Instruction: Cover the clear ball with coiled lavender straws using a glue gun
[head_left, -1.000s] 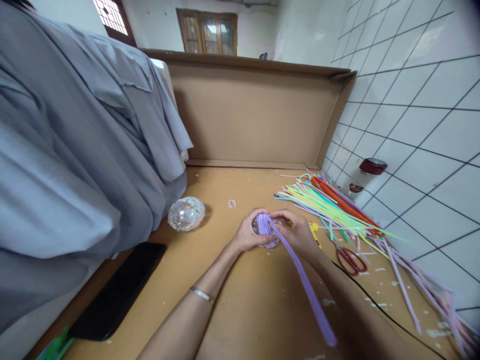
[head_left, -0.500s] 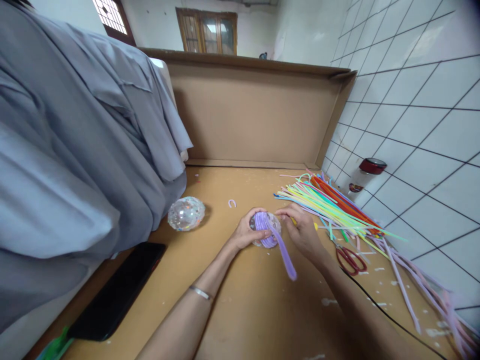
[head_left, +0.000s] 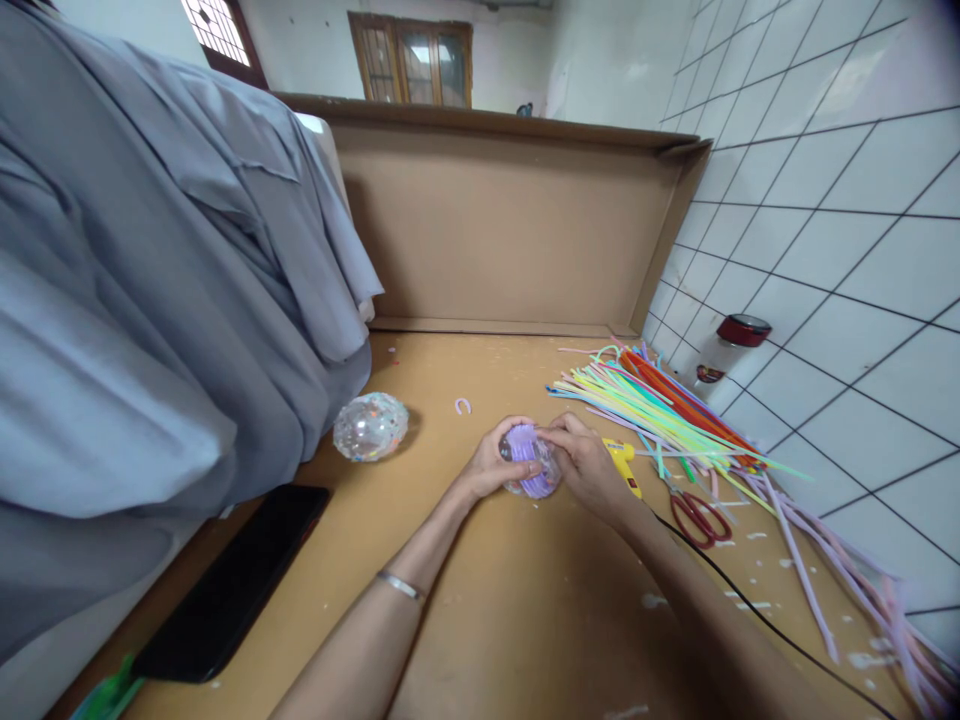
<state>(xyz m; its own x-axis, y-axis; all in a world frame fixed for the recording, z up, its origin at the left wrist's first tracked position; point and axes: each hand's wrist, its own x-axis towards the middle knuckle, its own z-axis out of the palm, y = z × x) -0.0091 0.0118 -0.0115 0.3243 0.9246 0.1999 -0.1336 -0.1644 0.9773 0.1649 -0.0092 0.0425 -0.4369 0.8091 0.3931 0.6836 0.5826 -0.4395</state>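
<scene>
On the cardboard tabletop [head_left: 480, 600], left hand [head_left: 491, 468] and right hand [head_left: 589, 468] clasp a purple-wrapped ball [head_left: 529, 472].

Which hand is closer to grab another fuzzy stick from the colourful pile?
The right hand, probably. The colourful pile lies on its side, just past the yellow glue gun, while the left hand cups the purple-wrapped ball.

Lighting: bright, even daylight; source appears to be the windows [head_left: 411, 62] at the back. Shadows: soft, short, beneath the clear ball [head_left: 370, 426]. Glare: mild sheen on the tiled wall [head_left: 825, 230]. Focus: centre sharp; lower right corner blurred. Distortion: strong wide-angle bending at the edges.
</scene>
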